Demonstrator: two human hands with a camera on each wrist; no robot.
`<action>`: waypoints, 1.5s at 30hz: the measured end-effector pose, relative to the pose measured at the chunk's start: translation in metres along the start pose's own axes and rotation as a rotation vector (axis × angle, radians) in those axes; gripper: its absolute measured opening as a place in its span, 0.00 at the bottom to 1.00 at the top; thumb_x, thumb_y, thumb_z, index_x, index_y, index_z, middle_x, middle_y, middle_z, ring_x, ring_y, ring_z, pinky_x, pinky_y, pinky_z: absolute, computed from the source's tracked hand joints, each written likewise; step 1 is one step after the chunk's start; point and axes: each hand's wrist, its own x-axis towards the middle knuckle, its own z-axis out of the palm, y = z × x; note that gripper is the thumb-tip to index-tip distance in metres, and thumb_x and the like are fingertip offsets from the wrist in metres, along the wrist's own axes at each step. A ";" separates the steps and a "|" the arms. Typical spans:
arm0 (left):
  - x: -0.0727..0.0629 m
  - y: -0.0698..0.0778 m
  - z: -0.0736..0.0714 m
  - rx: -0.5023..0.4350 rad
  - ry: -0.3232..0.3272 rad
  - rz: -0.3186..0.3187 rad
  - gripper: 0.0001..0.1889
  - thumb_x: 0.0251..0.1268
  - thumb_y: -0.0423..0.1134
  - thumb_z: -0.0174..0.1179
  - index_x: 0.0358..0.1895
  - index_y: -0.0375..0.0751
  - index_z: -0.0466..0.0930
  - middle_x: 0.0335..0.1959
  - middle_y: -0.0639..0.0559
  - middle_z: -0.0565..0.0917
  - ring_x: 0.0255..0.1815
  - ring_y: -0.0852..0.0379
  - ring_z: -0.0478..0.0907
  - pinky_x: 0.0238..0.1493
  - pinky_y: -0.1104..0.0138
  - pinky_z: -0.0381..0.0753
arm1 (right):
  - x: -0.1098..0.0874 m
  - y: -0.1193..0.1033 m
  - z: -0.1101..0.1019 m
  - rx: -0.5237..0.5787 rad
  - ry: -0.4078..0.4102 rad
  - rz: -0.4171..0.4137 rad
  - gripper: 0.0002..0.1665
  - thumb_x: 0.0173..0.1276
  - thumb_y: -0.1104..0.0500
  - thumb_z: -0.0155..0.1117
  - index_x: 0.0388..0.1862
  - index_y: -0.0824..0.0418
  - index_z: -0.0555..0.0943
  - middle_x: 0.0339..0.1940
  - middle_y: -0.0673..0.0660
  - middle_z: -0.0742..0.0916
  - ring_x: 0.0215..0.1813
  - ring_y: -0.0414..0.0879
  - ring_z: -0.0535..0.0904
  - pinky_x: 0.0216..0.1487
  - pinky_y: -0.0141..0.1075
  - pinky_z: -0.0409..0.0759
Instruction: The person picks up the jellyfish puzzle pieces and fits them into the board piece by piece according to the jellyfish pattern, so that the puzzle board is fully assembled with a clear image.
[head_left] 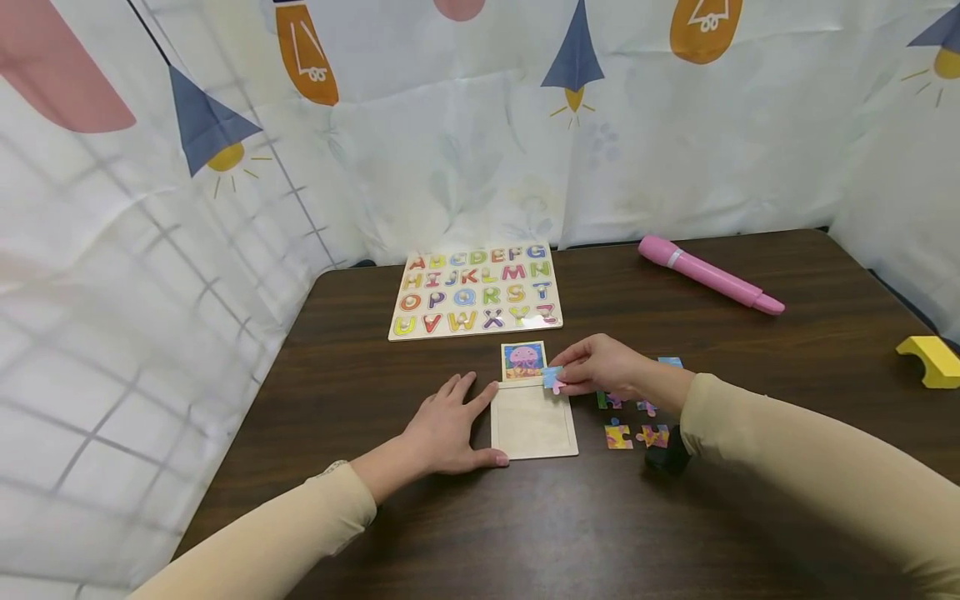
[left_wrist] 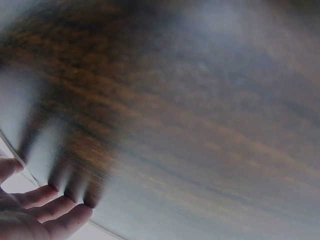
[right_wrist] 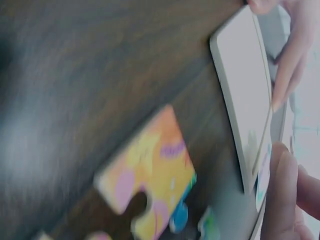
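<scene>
Blue puzzle piece (head_left: 552, 377) is pinched between thumb and fingers of right hand (head_left: 602, 367), at the far-right corner of wooden tray (head_left: 532, 425). Left hand (head_left: 448, 427), fingers spread, touches its left side. Loose pieces (head_left: 618, 437) lie rightward.

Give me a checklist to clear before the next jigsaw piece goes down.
1. Right hand pinching the piece: ok.
2. Left hand at the tray's left edge: ok.
3. Visible tray floor bare: ok.
4. Jellyfish card in sight beyond the tray: ok.
5. Loose pieces all in clear view: not ok, right arm covers part.
6. Piece touching the tray: cannot tell.
</scene>
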 end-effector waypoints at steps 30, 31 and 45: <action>0.003 -0.001 0.001 0.018 0.005 0.004 0.53 0.55 0.74 0.64 0.82 0.54 0.58 0.81 0.36 0.58 0.82 0.34 0.55 0.73 0.41 0.68 | 0.025 -0.007 0.064 -0.014 0.119 0.165 0.11 0.70 0.63 0.70 0.32 0.72 0.87 0.17 0.56 0.88 0.19 0.39 0.86 0.25 0.27 0.82; 0.003 -0.001 0.001 0.017 0.005 0.004 0.53 0.55 0.74 0.64 0.81 0.54 0.58 0.81 0.36 0.58 0.82 0.34 0.55 0.73 0.41 0.68 | 0.026 -0.007 0.065 -0.024 0.119 0.166 0.11 0.70 0.62 0.70 0.32 0.72 0.88 0.17 0.56 0.88 0.19 0.39 0.86 0.24 0.27 0.82; 0.000 -0.001 0.001 0.010 0.003 -0.001 0.54 0.55 0.74 0.65 0.82 0.53 0.58 0.81 0.36 0.58 0.82 0.34 0.54 0.73 0.40 0.67 | 0.024 -0.007 0.070 -0.205 0.121 0.084 0.16 0.69 0.59 0.72 0.23 0.68 0.86 0.15 0.55 0.87 0.17 0.37 0.84 0.22 0.27 0.82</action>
